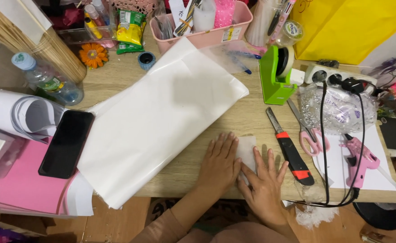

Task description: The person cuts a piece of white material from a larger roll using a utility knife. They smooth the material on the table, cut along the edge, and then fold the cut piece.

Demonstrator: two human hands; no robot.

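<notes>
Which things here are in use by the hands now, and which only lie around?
In use: left hand and right hand, both pressing flat on a small white paper piece.

Lying about: large white sheet, utility knife, pink scissors, pink glue gun, green tape dispenser, black phone, water bottle.

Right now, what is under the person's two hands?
A small white paper piece lies flat on the wooden table, pressed by the left hand and right hand. Its covered parts cannot be seen.
</notes>
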